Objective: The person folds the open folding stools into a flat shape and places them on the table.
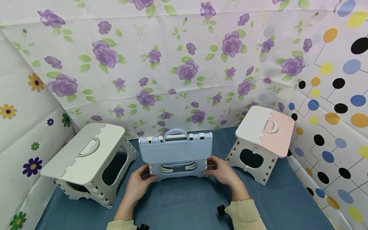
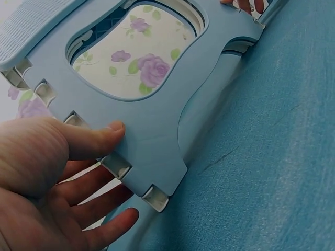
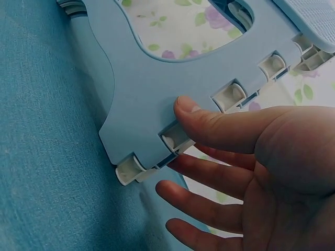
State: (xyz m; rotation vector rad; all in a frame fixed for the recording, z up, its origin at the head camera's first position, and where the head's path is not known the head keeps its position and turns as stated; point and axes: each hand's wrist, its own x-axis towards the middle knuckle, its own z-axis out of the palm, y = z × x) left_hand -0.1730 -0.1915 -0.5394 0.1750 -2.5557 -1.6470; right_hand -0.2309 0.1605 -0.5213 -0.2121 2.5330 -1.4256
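Note:
A light blue folding stool [image 1: 176,151] stands folded nearly flat and upright at the middle of the table, its handle loop on top and its textured top half hanging down in front. My left hand [image 1: 139,183] grips the lower left edge, and my right hand [image 1: 220,171] holds the opposite edge. In the left wrist view the thumb [image 2: 112,137] presses the front of the leg panel [image 2: 152,130], with the fingers behind the hinged edge. The right wrist view shows the same hold, its thumb [image 3: 191,112] on the panel near the white hinges [image 3: 230,97].
An unfolded grey-white stool [image 1: 95,153] stands on the left, and an unfolded white and pink stool [image 1: 261,137] on the right. A blue cloth [image 1: 178,204] covers the table. Patterned sheets [image 1: 172,64] hang behind and at both sides.

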